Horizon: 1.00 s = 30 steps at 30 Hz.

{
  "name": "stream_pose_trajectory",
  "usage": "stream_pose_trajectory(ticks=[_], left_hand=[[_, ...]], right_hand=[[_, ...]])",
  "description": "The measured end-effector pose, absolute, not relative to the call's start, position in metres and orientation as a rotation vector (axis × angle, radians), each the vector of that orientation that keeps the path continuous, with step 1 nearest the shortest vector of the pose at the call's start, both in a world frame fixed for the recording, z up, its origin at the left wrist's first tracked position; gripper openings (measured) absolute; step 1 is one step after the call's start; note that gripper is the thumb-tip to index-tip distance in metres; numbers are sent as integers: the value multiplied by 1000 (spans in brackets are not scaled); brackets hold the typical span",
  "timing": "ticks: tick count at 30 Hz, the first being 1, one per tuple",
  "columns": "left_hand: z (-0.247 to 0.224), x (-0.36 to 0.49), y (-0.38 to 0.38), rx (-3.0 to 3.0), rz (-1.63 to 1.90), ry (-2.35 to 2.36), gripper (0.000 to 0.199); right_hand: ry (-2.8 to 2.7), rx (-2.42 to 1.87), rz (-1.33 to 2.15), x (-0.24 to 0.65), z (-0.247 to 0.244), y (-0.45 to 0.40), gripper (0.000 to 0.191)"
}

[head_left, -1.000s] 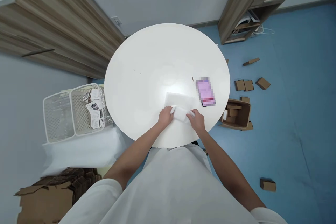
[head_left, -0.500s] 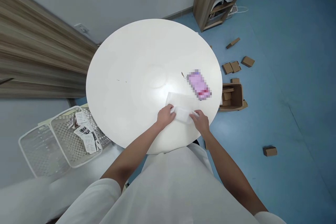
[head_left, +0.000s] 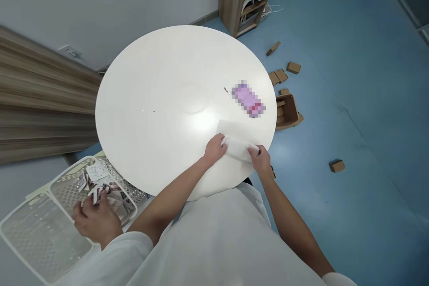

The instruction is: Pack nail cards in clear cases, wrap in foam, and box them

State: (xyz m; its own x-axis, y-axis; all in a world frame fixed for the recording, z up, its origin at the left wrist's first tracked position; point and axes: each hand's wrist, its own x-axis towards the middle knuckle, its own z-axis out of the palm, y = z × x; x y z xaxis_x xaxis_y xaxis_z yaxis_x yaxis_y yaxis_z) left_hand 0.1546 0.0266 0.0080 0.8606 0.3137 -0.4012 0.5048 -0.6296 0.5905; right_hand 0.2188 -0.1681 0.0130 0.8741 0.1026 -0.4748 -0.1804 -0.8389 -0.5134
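Observation:
A white, slightly see-through sheet or pouch (head_left: 238,148) lies near the front right of the round white table (head_left: 150,76), with a fold across it. My left hand (head_left: 215,149) pinches its left end between thumb and fingers. At the right end my right hand (head_left: 260,159) grips it the same way. Whether anything is inside the sheet cannot be made out. Just beyond it lies a blurred pink-purple rectangular object (head_left: 248,99), untouched by either hand.
Another person's hand (head_left: 97,219) reaches into a white basket (head_left: 63,187) holding printed packets, at lower left. Right of the table, an open cardboard box (head_left: 291,111) and several small brown boxes (head_left: 293,67) are on the blue floor. A wooden cabinet (head_left: 231,0) stands behind.
The fold of the white sheet looks flatter and stretched wider between my hands. The other person's hand has come into view over the basket. My view has shifted to the right.

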Motion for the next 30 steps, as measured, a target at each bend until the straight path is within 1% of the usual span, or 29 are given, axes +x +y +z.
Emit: stream_pose_trajectory(ticks=[3,7,9,12,13,14,16,18,20,23,27,28,30], left_hand=[[8,148,26,2430,-177,510,42],[10,139,19,2657,-90,301,54],[10,135,14,2698,-105,112,58],[10,131,7,2712,-169,-77,55],[9,130,5,2716,-191,-93,54],[8,130,4,2720,-208,-95,53],[5,131,2,2726,-226,-80,52],[2,132,1,2724,-229,-61,49],[-1,133,0,2715,-223,-48,49],[-2,131,0,2706,-203,-50,49],[-1,122,-2,2720,-187,-54,46],[-1,120,-3,2727,-185,-49,46],[1,114,-5,2742,-173,-35,47]], right_hand=[[143,-2395,486,203,10,-167,43],[250,-2218,493,190,11,-162,54],[327,-2157,527,192,13,-159,62],[452,-2058,576,201,16,-156,76],[472,-2013,610,204,16,-156,76],[470,-1960,661,207,17,-157,72],[422,-1885,764,209,18,-160,54],[356,-1925,807,205,19,-165,38],[321,-2037,744,197,21,-169,33],[269,-1999,655,184,24,-169,38],[373,-1741,614,177,24,-162,63],[412,-1700,623,178,23,-162,65],[418,-1639,713,180,21,-162,58]])
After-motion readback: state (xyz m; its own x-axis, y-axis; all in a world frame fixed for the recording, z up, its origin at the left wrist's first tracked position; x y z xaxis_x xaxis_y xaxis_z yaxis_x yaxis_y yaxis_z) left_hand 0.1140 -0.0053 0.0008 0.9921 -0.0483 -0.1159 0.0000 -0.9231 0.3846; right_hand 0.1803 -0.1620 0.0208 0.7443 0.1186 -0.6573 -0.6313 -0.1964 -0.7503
